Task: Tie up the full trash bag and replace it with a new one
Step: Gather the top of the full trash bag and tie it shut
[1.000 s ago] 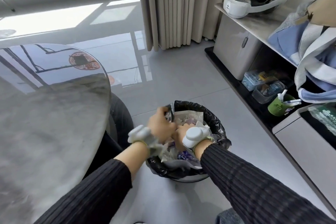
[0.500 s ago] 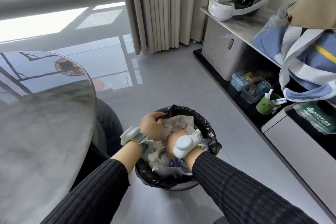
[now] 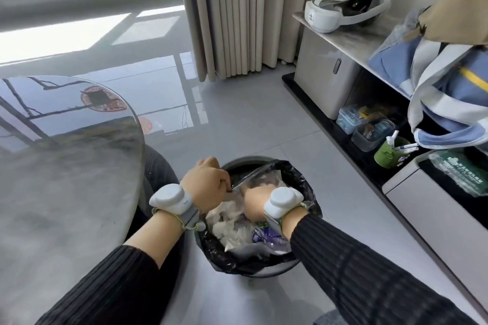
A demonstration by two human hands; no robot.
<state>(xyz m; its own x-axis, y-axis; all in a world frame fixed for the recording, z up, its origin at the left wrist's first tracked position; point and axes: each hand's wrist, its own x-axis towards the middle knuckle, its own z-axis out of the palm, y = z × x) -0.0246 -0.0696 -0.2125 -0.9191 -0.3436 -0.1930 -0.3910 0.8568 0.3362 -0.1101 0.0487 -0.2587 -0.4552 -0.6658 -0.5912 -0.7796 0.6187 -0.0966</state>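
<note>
A round grey bin point(image 3: 260, 274) stands on the floor, lined with a black trash bag point(image 3: 298, 179) full of white and purple wrappers point(image 3: 232, 229). My left hand point(image 3: 207, 182) is closed on the bag's far-left edge, which is pulled off the rim and stretched taut across the opening. The far rim of the bin is bare there. My right hand point(image 3: 254, 200) is down among the rubbish in the middle of the bag, fingers hidden. Both wrists carry white trackers.
A round glossy table point(image 3: 60, 166) stands close on the left, its dark base beside the bin. On the right runs a low cabinet point(image 3: 324, 71) with a headset, a blue and white bag point(image 3: 433, 92), plastic boxes and a green cup point(image 3: 386, 154). Curtains hang behind.
My left hand has pulled the bag's far-left edge off the rim toward the middle, baring the grey rim. My right hand stays inside the bag. The view has shifted slightly.
</note>
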